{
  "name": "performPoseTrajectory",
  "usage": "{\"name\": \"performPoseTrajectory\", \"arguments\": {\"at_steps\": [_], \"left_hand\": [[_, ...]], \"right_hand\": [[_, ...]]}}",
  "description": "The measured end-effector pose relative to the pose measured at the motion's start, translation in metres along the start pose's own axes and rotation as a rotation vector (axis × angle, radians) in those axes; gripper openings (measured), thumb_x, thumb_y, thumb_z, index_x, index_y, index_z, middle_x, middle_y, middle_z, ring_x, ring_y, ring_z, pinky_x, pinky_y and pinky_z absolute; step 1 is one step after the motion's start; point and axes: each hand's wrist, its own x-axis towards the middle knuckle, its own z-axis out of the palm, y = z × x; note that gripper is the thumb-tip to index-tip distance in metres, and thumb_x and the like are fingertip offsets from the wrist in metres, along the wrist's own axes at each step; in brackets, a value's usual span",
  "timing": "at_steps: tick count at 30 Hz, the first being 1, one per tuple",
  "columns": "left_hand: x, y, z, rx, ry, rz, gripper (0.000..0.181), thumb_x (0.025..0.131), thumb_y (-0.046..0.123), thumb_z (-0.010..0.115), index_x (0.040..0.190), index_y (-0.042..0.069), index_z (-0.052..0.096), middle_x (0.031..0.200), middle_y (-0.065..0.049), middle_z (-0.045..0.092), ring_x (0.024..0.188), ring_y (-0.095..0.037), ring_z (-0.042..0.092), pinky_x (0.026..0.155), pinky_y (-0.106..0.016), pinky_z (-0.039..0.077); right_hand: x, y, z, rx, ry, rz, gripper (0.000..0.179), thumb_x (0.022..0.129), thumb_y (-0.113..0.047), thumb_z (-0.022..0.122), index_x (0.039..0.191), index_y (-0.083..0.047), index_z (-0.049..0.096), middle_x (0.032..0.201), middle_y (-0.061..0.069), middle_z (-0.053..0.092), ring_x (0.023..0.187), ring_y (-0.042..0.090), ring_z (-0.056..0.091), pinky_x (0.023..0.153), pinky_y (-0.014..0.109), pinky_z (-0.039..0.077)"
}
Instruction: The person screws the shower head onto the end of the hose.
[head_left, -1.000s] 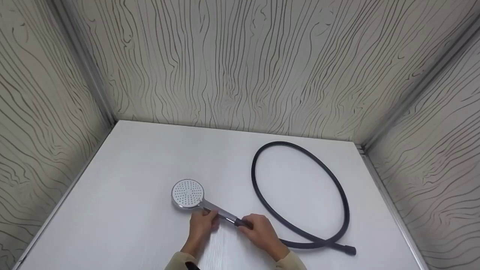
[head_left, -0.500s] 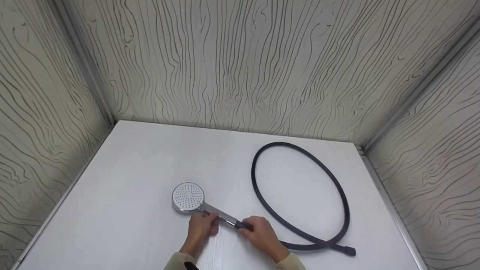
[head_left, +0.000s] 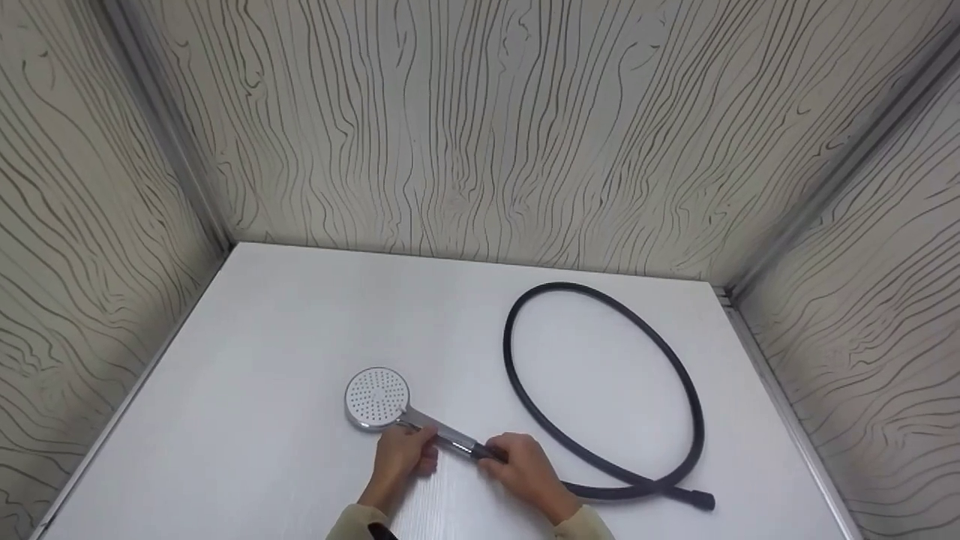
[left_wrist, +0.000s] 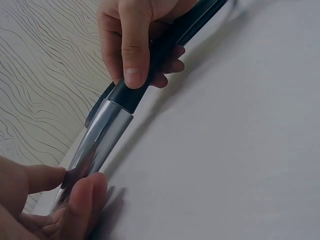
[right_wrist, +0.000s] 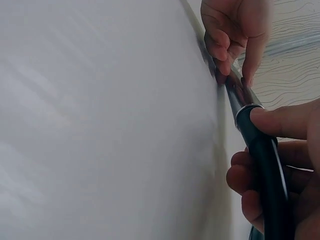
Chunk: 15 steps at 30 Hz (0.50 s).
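A chrome shower head (head_left: 377,397) with a round white perforated face lies toward the lower middle of the head view, face up. My left hand (head_left: 403,453) grips its silver handle (left_wrist: 100,135) between thumb and fingers. The black shower hose (head_left: 600,463) meets the handle's lower end; in the left wrist view its black end piece (left_wrist: 126,95) sits flush against the chrome rim. My right hand (head_left: 523,471) holds that end piece, thumb on top and fingers curled beneath, as the right wrist view shows. Whether threads are engaged inside is hidden.
The hose makes a large loop on the right of the white table (head_left: 247,360). Its free end (head_left: 701,500) lies near the front right. Wood-patterned panels (head_left: 450,135) stand behind the table and at both sides.
The shower head has dipped slightly toward me in the head view. Both hands keep their holds and have barely shifted; the hose loop lies nearly the same.
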Motion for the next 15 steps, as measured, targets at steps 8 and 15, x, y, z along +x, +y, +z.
{"name": "performPoseTrajectory", "arguments": {"at_steps": [8,15], "left_hand": [[0.0004,-0.0022,-0.0017,0.018,-0.018,0.016,0.022,0.092,0.014,0.058,0.086,-0.007,0.063,0.065,-0.007,0.069,0.051,-0.01,0.066,0.05,-0.025,0.057],[0.0005,0.0012,-0.0048,0.138,-0.023,0.091,0.021,0.09,0.011,0.055,0.081,-0.004,0.067,0.062,-0.003,0.067,0.051,-0.008,0.061,0.048,-0.02,0.052]], "right_hand": [[-0.0006,-0.0003,-0.001,-0.019,-0.07,0.077,0.016,0.083,-0.024,0.074,0.091,-0.011,0.073,0.074,-0.01,0.061,0.065,-0.001,0.045,0.059,0.018,0.04],[0.0001,-0.0012,-0.0042,-0.029,-0.092,0.085,0.016,0.083,-0.024,0.072,0.091,-0.01,0.073,0.075,-0.009,0.06,0.066,0.001,0.045,0.059,0.018,0.04]]}}
